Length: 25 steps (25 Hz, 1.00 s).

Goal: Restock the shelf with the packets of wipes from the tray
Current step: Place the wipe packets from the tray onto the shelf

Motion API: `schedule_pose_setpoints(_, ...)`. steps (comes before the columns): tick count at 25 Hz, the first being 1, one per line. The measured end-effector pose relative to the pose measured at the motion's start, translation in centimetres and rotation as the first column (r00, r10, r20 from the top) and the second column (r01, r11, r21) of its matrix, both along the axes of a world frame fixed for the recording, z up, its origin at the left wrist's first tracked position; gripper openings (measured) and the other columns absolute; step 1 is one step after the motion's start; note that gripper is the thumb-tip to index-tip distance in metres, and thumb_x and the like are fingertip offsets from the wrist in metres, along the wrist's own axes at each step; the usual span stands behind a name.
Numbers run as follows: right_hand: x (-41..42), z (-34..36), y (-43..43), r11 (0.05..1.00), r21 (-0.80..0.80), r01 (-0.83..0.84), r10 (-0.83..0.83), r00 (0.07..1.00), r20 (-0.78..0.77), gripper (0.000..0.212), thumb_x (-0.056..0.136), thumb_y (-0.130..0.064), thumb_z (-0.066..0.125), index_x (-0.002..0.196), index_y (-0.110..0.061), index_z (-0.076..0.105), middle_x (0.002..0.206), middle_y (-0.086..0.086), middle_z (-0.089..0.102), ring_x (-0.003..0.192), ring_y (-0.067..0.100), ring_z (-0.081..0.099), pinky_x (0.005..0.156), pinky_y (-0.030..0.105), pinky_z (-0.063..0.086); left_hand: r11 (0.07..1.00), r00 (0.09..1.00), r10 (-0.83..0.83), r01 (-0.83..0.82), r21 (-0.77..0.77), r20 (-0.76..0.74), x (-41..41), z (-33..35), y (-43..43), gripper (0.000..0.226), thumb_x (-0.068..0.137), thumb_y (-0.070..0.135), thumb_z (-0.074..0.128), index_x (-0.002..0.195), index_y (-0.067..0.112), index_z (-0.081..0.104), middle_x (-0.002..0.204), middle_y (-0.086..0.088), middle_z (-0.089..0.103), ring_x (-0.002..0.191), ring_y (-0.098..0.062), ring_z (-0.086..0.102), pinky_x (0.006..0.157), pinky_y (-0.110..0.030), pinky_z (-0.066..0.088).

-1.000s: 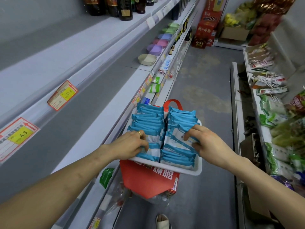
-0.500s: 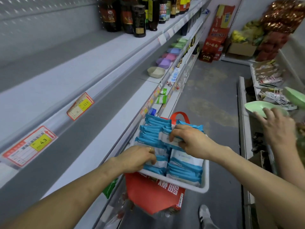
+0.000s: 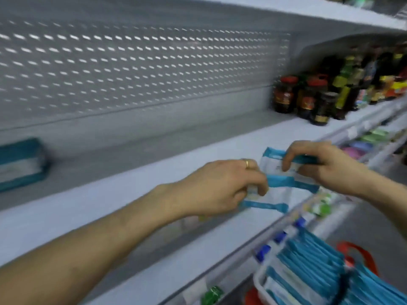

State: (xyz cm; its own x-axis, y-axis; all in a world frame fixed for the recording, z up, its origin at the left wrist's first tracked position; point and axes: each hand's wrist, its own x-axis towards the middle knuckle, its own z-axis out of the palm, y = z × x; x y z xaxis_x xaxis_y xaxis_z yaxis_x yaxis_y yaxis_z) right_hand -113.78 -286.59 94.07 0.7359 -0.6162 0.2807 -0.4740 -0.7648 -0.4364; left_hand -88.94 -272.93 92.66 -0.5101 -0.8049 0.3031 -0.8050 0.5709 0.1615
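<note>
scene: shop aisle. White metal shelf (image 3: 154, 172) with a perforated back panel (image 3: 132, 62) behind it. Whole frame is motion-blurred.
held packets (image 3: 286, 183): bunch of blue-and-white wipe packets, above the front part of the shelf, roughly mid-length. At least two, exact count unclear. Can't tell if the lowest one touches the shelf board.
left hand (image 3: 220, 188): on the left end of the bunch, over the shelf. Fingers curled round the packets, grasping them. Ring (image 3: 247, 164) on one finger.
right hand (image 3: 326, 166): on the upper right of the bunch, over the shelf's front edge. Fingers (image 3: 288, 159) hooked over the top packet's edge, grasping it.
tray (image 3: 258, 280): white, below the shelf's front edge, toward its right end.
tray packets (image 3: 308, 263): blue, stood on edge in tight rows, filling the tray.
shelved packets (image 3: 19, 164): blue-and-white stack at the far left of the shelf, close to the back.
bottles (image 3: 308, 100): dark, red and yellow caps, grouped at the right end of the shelf, against the back.
red handle (image 3: 361, 252): below the shelf, just behind the tray.
coloured bowls (image 3: 363, 144): one tier below the shelf, far right, too blurred for detail.
</note>
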Motion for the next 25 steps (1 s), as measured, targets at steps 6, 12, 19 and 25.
schedule_pose_setpoints(6,15.3,6.7,1.6,0.948,-0.046,-0.315,0.318,0.945,0.071,0.032,0.077,-0.009,0.056,0.091,-0.033,0.072,0.098,-0.009,0.068,0.080,0.019,0.063,0.074,0.044,0.053,0.887,0.888,0.459,-0.456,-0.073,0.034,14.5,8.3,11.1,0.038,0.086,0.007,0.052,0.112,0.029,0.069,0.114,0.010,0.061,0.102,-0.010,0.059,0.091,-0.034,0.047)
schedule_pose_setpoints(12,34.2,6.3,8.5,0.787,-0.044,-0.615,0.614,0.788,-0.044,0.043,0.085,0.002,0.061,0.093,-0.039,0.070,0.105,-0.025,0.064,0.095,0.005,0.060,0.081,0.022,0.048,0.592,0.590,0.806,-0.804,-0.052,0.049,24.7,9.0,26.8,0.039,0.095,0.008,0.055,0.109,0.040,0.070,0.113,0.030,0.058,0.104,0.014,0.051,0.088,-0.008,0.036)
schedule_pose_setpoints(19,49.9,3.1,16.9,0.601,-0.076,-0.796,0.778,0.604,-0.172,0.046,0.077,0.001,0.054,0.091,-0.040,0.067,0.106,-0.021,0.067,0.092,0.017,0.066,0.085,0.046,0.054,0.426,0.426,0.899,-0.905,0.022,0.105,28.2,7.1,38.1,0.039,0.094,0.008,0.055,0.106,0.042,0.068,0.112,0.022,0.058,0.100,-0.002,0.057,0.091,-0.030,0.047)
schedule_pose_setpoints(25,56.0,0.3,18.8,0.572,-0.059,-0.818,0.794,0.570,-0.210,0.048,0.081,0.004,0.059,0.096,-0.041,0.066,0.113,-0.017,0.064,0.102,0.009,0.058,0.096,0.039,0.048,0.400,0.400,0.913,-0.916,0.013,0.078,30.4,5.9,40.8,0.040,0.093,0.006,0.055,0.104,0.042,0.069,0.108,0.023,0.060,0.099,0.002,0.056,0.088,-0.022,0.042)
